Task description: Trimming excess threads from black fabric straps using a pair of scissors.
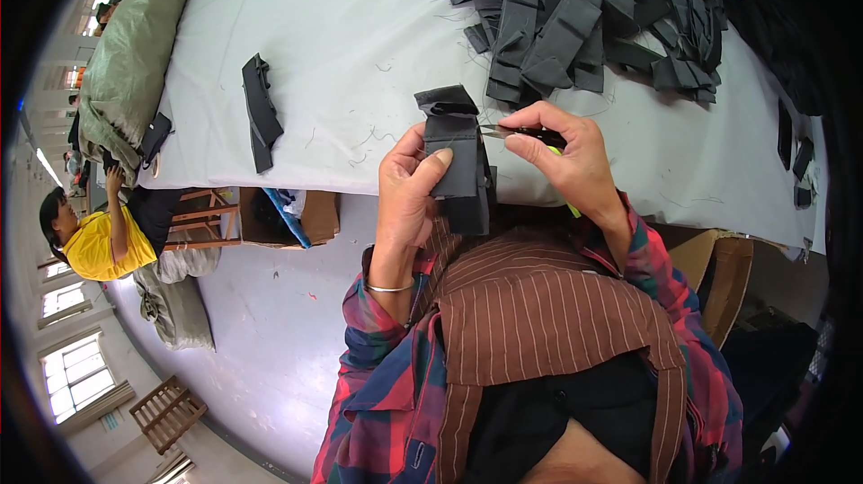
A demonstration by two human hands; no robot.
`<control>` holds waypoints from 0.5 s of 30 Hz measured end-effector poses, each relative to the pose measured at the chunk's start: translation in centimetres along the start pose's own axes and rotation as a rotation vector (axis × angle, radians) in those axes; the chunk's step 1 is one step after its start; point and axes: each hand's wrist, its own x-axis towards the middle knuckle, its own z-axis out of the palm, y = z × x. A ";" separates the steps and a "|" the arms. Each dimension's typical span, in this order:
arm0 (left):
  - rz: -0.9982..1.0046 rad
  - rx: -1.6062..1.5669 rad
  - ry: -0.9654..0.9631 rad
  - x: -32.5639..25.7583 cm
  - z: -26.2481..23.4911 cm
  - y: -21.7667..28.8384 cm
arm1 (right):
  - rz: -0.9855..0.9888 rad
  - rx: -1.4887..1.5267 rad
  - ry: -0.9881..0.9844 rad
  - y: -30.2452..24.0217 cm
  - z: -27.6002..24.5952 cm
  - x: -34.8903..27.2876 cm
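My left hand (pixel 411 177) is closed on a folded black fabric piece (pixel 456 165), thumb pressed flat on its front. The piece hangs upright at the table's near edge, with a folded flap at its top. In my right hand (pixel 573 153) is a pair of small thread snips (pixel 537 134), dark-handled with pale pointed blades. The blade tips point left and meet the fabric's right edge; whether they touch a thread is too small to tell. A big heap of similar black fabric strips (pixel 562 17) lies beyond my right hand.
A single black strip (pixel 261 113) lies left on the white-covered table (pixel 333 35). A bulging green sack (pixel 139 48) stands at the table's left end, near a person in a yellow top (pixel 110 244). Cardboard boxes (pixel 321 217) sit under the table.
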 end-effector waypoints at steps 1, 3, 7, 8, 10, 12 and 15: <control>-0.001 0.006 0.002 0.0 0.0 0.0 | -0.010 -0.019 0.015 0.0 0.1 0.0; -0.002 0.011 0.004 0.0 0.0 -0.1 | -0.020 -0.038 0.029 -0.1 0.2 0.0; -0.004 0.025 0.010 0.0 0.1 -0.1 | -0.117 -0.130 0.063 -0.3 0.3 0.0; -0.005 0.022 0.010 0.0 0.1 -0.1 | -0.141 -0.167 0.071 -0.3 0.3 0.1; -0.005 0.024 0.004 0.0 0.0 -0.1 | -0.163 -0.200 0.081 -0.5 0.3 0.1; -0.006 0.027 -0.003 0.0 0.0 -0.1 | -0.186 -0.232 0.091 -0.5 0.3 0.1; -0.003 0.023 -0.003 0.0 0.0 -0.1 | -0.181 -0.192 0.103 -0.3 0.2 0.0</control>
